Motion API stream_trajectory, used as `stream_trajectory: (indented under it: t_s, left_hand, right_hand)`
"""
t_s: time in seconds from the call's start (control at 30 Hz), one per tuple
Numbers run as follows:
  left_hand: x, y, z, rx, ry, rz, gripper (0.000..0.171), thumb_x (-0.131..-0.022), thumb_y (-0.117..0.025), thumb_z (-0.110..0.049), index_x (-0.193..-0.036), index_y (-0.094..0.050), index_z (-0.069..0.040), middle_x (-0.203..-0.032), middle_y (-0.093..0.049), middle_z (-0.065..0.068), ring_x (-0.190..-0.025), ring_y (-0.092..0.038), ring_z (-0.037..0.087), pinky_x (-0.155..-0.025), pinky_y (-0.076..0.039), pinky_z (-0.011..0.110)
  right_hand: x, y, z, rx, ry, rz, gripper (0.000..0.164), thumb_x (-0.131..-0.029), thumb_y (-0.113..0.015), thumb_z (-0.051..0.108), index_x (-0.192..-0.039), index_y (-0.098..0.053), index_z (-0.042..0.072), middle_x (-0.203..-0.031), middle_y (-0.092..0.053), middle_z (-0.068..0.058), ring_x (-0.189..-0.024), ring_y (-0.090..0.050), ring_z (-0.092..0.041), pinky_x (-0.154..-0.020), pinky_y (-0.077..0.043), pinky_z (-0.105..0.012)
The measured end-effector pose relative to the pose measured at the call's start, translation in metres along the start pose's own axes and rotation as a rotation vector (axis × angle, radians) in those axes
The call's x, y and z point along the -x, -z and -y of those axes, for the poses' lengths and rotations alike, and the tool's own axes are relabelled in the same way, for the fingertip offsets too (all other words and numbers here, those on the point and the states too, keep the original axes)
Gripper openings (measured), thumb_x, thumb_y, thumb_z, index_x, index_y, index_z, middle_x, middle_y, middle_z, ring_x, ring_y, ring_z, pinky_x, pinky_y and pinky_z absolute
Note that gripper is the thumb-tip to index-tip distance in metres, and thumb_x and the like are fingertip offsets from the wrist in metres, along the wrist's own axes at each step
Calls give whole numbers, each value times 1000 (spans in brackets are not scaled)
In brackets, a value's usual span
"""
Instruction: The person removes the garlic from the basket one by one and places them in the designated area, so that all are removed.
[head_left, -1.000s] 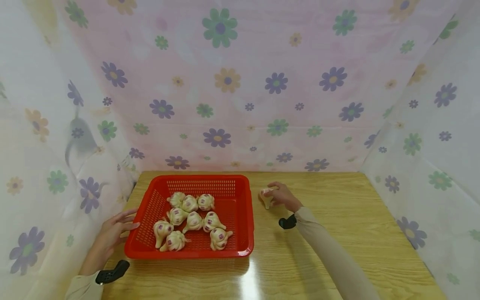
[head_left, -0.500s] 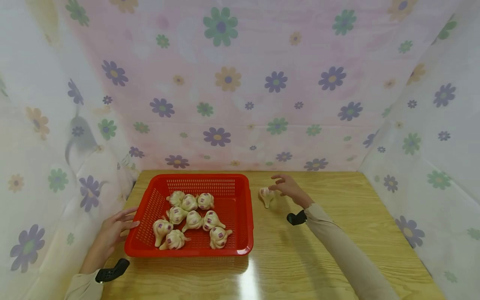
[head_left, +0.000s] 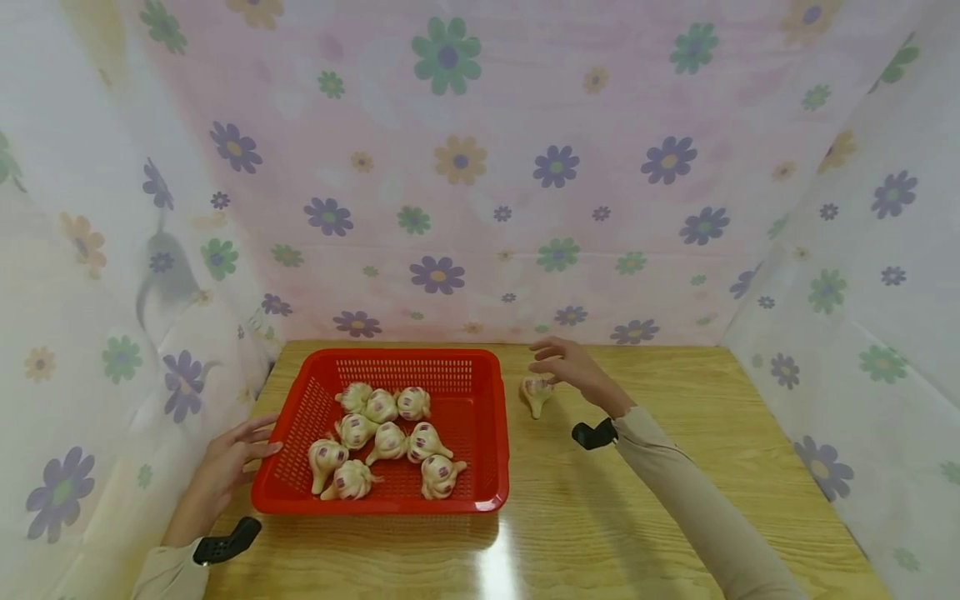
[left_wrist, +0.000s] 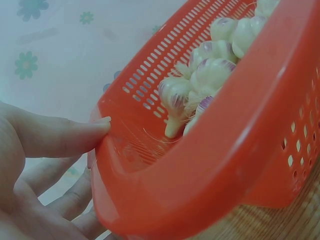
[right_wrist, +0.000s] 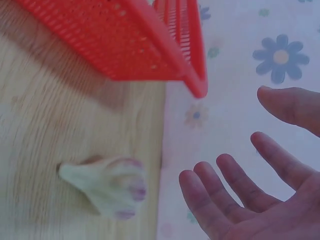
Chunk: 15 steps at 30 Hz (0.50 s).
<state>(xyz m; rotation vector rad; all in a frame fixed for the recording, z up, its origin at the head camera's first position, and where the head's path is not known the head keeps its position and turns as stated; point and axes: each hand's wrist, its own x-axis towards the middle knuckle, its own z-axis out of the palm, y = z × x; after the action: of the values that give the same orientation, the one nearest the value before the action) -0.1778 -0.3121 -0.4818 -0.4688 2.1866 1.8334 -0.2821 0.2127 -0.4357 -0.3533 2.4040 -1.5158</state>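
Note:
A red plastic basket (head_left: pixel 491 492) with slotted walls stands on the table and holds several garlic bulbs (head_left: pixel 388 442) with purple marks. At its left side my left hand (head_left: pixel 217 479) pinches the rim, thumb (left_wrist: pixel 75 136) on top and fingers outside, partly hidden behind the rim. A single garlic bulb (head_left: pixel 536 398) lies on the wood to the right of the basket, its stem pointing toward me. Just above and behind that bulb hovers my right hand (head_left: pixel 573 367), fingers spread and holding nothing. In the right wrist view, the lone bulb (right_wrist: pixel 107 187) lies apart from the fingers.
The wooden table (head_left: pixel 675 467) extends to the right of the basket. Flower-printed cloth (head_left: pixel 495 167) rises behind the table and along both sides. Each wrist wears a black device, such as the one on the right wrist (head_left: pixel 595 434).
My right hand has let go of the lone garlic bulb and lifted up from it, its fingers opening. The bulb stays on the table. My left hand keeps its place at the basket.

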Motion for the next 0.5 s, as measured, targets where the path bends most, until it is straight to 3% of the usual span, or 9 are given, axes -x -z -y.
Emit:
stream_trajectory:
  t_s: [0.17,0.5]
  left_hand:
    - [3,-1,-2,-11,4,0,68,-86,-67,-20,-146,-35,-10,-129,-52,11,-94,-60,15,-81,-52,41]
    - [3,-2,-1,18,-6,6,68,-86,-68,-20,-145,-37,-10,-123,-55,6,-93,-60,14,-82,-52,41]
  right_hand:
    - [-1,-12,20,10,29,35,46,-92,-62,22,-132,-49,2,-130,-48,-24,-109,-54,-38,-81,-51,-44]
    - [-12,-41,43,-10,36,97,49,-89,-66,21,-131,-50,3,-130,-50,-19,-106,-58,-32,-82,-51,-41]
